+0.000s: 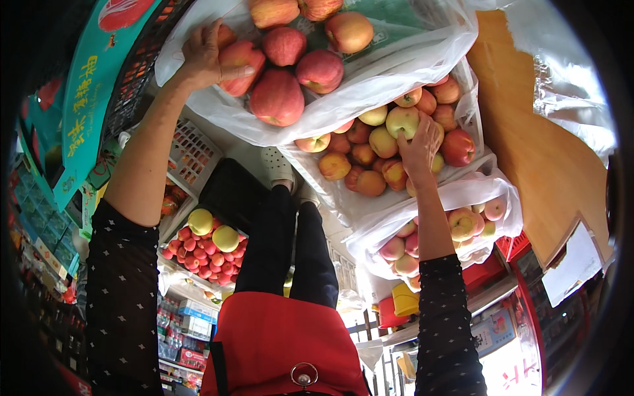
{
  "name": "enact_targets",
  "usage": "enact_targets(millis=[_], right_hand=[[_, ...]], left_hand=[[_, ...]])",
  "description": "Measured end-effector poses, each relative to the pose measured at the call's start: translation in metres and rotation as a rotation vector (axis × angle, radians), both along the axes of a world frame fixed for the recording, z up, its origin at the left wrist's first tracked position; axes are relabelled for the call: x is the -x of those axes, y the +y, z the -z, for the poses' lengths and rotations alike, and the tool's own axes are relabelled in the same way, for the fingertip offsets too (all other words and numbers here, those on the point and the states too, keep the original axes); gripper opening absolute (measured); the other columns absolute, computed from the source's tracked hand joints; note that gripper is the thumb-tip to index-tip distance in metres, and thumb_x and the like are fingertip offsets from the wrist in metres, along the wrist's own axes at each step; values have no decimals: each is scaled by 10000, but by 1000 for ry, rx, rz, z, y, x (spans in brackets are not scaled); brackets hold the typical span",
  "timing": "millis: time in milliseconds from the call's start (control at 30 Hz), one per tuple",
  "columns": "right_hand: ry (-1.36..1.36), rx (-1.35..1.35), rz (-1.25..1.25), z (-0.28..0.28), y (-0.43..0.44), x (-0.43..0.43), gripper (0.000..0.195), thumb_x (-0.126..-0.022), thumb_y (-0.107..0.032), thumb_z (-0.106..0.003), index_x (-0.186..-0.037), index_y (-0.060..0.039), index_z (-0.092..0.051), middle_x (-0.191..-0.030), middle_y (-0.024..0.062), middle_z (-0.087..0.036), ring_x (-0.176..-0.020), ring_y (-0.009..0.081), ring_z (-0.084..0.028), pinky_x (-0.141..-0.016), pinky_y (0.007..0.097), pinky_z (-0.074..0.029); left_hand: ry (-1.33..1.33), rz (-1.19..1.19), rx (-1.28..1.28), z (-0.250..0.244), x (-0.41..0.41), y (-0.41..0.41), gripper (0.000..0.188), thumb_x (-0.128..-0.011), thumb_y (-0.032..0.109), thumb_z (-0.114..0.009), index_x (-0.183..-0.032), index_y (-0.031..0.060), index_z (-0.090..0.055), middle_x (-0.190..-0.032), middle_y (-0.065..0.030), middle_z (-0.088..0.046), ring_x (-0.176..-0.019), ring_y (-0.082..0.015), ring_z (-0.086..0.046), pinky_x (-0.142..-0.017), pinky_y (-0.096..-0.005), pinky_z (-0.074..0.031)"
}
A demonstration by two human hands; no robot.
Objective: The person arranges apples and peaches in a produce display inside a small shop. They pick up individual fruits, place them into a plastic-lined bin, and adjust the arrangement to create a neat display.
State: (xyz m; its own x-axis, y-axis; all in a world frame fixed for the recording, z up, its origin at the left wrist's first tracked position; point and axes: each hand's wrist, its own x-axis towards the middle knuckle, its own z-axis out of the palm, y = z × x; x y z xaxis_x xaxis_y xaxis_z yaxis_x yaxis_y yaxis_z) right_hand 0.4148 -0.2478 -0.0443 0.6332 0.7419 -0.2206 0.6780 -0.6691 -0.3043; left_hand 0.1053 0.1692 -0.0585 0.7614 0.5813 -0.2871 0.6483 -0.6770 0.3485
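Note:
At the upper left, my left hand [205, 59] lies against a red apple [242, 64], its thumb across the front and its fingers spread along the far side by the bag's edge. Several other apples, such as a large red one [277, 99], share that plastic-lined container [396, 74]. My right hand [421, 146] has its thumb and fingers on a yellow-green apple [402, 123]. This one is among red, orange and yellowish apples in a white crate [317, 180] lined with plastic. The palm side of both hands is hidden.
Pinkish apples [463, 222] fill a bag-lined container below the right crate. Small red fruits [208, 255] with two yellow-green ones lie at lower left, beside a white basket [193, 156]. Brown cardboard [525, 148] stands right; a teal carton [91, 99] with writing stands left.

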Motion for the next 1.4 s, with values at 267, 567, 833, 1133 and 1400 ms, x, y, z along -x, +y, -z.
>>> enact_targets(millis=[267,567,833,1133,1400], right_hand=[[130,480,-108,-5,37,-27,718,-726,-232,-761,-1342,-26,-454,-1322,244,-511,-1180,413,-505,-1001,526,-434],[1546,-117,665,-58,5,-21,627,-844,-266,-744,-1377,-46,-496,-1243,87,-607,-1120,198,-600,-908,345,-511],[1554,-492,395,-98,111,-50,606,-887,-334,-718,-1341,-6,-487,-1209,112,-604,-1080,209,-604,-843,375,-546],[-90,-109,-152,-14,222,-77,711,-745,-266,-809,-1328,-113,-433,-1274,201,-513,-1131,385,-577,-932,469,-517],[-41,-154,-139,-20,194,-32,777,-710,-290,-861,-1344,-141,-437,-1215,193,-504,-1110,423,-566,-944,485,-510]], left_hand=[[3,-29,-7,1,2,-1,1402,-593,761,-804,-1591,109,-67,-1496,-261,-171,-1403,-492,-179,-1186,-538,-210],[40,-92,66,-1,0,-5,1415,-573,752,-825,-1596,151,-51,-1527,-252,-112,-1418,-489,-141,-1184,-548,-237],[197,-160,97,-12,-6,-9,1466,-552,736,-846,-1606,184,10,-1573,-235,-39,-1453,-496,-64,-1195,-570,-239],[101,-118,97,-7,-8,-6,1454,-546,750,-838,-1599,177,-16,-1549,-251,-75,-1422,-519,-117,-1178,-585,-252],[150,-135,95,-9,-5,-8,1468,-549,776,-818,-1605,170,2,-1547,-262,-52,-1436,-520,-79,-1189,-581,-231]])
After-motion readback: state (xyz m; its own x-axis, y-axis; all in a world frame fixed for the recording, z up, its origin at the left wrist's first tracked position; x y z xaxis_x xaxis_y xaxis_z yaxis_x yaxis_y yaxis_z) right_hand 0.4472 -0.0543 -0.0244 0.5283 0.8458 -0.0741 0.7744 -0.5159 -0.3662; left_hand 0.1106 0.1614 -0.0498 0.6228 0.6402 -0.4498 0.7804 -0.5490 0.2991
